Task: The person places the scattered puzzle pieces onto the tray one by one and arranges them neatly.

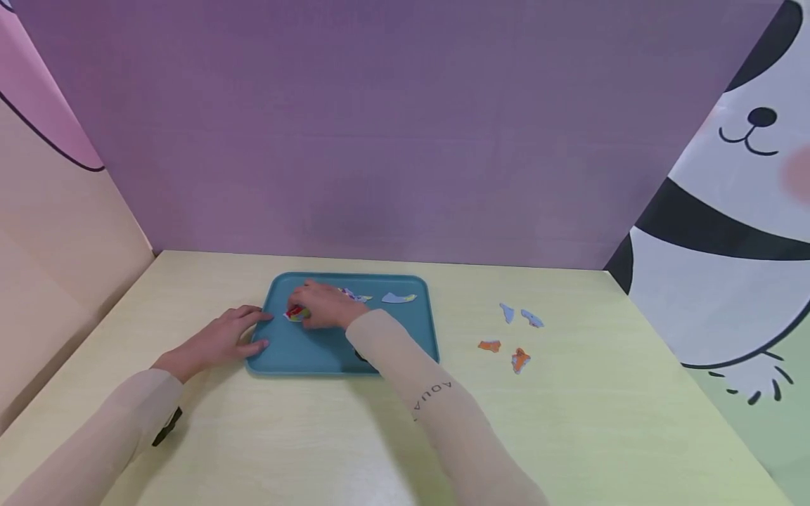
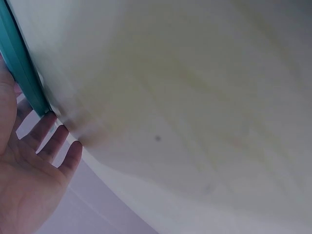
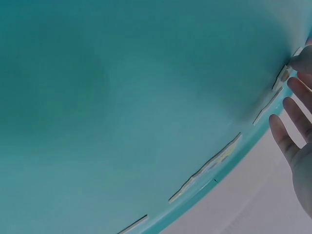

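A blue-green tray (image 1: 373,351) lies on the table. My left hand (image 1: 221,341) rests at its left side, fingers spread and fairly straight, with fingertips touching the rim; the left wrist view shows this hand (image 2: 34,175) beside the tray edge (image 2: 22,63). Over the tray's upper left, my right hand (image 1: 325,307) pinches a flat red, yellow and green puzzle piece (image 1: 295,314), partly covered by the fingers. In the right wrist view, thumb and forefinger of that hand (image 3: 302,126) meet at a piece, the other fingers stretched out. Just beyond the hand lies a purple-patterned piece (image 1: 354,295).
A pale blue piece (image 1: 399,299) lies at the tray's upper right. On the table (image 1: 601,422) right of the tray are two bluish pieces, one of them narrow (image 1: 532,318), and two orange ones, including a pointed piece (image 1: 521,360). A purple wall (image 1: 392,140) stands behind.
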`<state>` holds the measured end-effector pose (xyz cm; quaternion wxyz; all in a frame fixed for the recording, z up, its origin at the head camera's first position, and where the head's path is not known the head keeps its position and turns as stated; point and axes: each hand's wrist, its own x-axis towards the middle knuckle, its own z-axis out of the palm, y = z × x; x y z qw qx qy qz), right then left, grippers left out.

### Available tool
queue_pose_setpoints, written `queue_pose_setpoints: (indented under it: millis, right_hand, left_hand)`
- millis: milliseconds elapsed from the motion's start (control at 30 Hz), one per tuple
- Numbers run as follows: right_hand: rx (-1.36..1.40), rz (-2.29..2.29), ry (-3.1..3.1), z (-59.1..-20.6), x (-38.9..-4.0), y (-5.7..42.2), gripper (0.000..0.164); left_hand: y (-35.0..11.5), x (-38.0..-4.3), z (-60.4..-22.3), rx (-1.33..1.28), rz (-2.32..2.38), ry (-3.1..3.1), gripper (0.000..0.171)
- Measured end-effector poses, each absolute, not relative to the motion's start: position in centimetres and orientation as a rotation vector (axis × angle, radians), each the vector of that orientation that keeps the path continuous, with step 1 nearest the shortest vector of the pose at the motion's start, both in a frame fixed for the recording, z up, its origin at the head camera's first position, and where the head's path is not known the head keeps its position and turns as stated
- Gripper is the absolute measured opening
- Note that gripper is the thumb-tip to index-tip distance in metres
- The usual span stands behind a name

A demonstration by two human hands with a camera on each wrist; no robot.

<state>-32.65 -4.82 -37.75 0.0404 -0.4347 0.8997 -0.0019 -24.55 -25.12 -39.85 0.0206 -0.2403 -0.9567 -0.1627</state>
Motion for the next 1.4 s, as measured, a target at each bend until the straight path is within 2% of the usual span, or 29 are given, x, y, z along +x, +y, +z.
queue_pose_setpoints:
  millis: [800,1400]
  right_hand:
    - [-1.459,0.191,2.732,-35.9,-31.6,-2.8,0.039]
    - [-1.544,0.085,2.667,-36.3,-30.0,1.0,0.038]
  left_hand:
    - [-25.2,-24.7,-39.5,-0.705,-0.500,-3.004,0.052]
    - [-25.1,-24.7,-39.7,-0.666,-0.503,-3.028,0.054]
